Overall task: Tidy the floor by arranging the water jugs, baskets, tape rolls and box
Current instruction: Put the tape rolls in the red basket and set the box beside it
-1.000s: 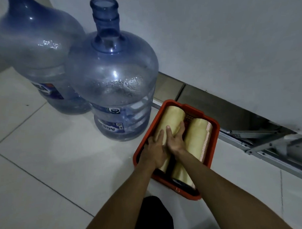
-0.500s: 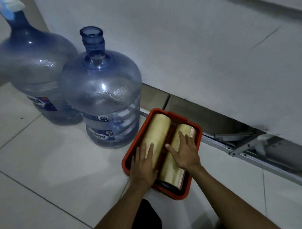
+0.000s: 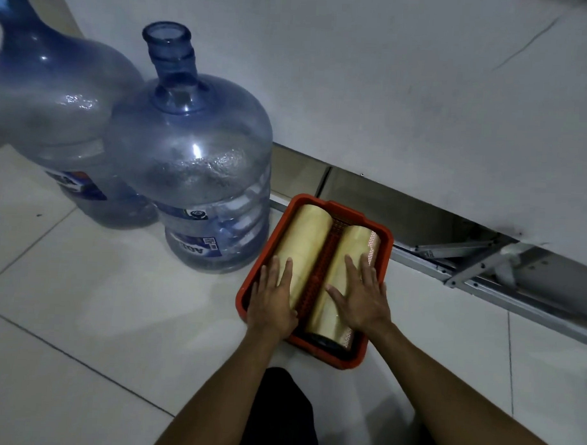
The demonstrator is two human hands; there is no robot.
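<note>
An orange basket (image 3: 381,240) sits on the tiled floor by the wall, holding two long stacks of yellowish tape rolls side by side. My left hand (image 3: 272,299) lies flat on the near end of the left stack (image 3: 306,232). My right hand (image 3: 361,296) lies flat on the right stack (image 3: 353,247), fingers spread. Two empty blue water jugs stand upright to the left: the nearer jug (image 3: 190,172) almost touches the basket, the farther jug (image 3: 53,110) is behind it at the left edge.
A white wall (image 3: 390,92) runs diagonally behind the basket, with a metal rail (image 3: 483,279) and a gap along its base to the right. Open floor tiles (image 3: 99,315) lie to the left and front. My dark-clothed knee (image 3: 278,415) is below the basket.
Both hands were together on the left stack. The right hand has moved onto the right stack, and the two stacks now lie apart with the basket floor showing between them.
</note>
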